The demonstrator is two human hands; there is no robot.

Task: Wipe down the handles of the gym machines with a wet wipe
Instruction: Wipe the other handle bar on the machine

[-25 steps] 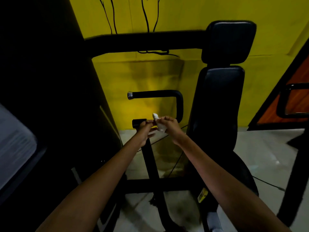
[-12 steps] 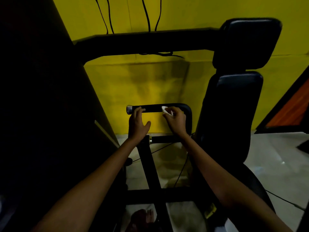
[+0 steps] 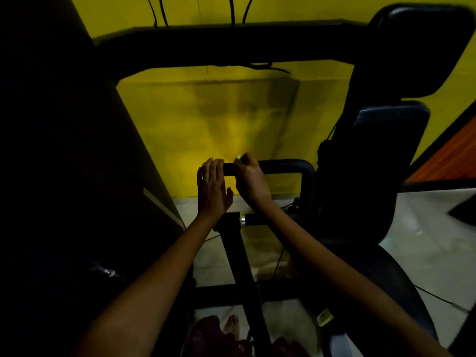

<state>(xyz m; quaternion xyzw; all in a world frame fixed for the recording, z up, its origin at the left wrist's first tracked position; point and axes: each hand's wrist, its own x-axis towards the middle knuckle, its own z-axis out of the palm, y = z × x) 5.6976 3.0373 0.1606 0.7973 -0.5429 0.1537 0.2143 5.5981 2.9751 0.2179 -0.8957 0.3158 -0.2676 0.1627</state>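
Both hands are up on the black horizontal handle point(image 3: 273, 167) of the gym machine. Left hand point(image 3: 212, 186) has its fingers draped flat over the handle's free end, thumb sticking out, so it's loose rather than clamped. Right hand point(image 3: 251, 181) is curled around the bar just beside it, with only a tiny pale corner of the wet wipe point(image 3: 238, 158) poking out above the knuckles; the rest is buried in the fist. Lighting is super dim, the padded seat back point(image 3: 386, 161) is mostly silhouette, and bare toes point(image 3: 231, 324) barely show at the bottom.
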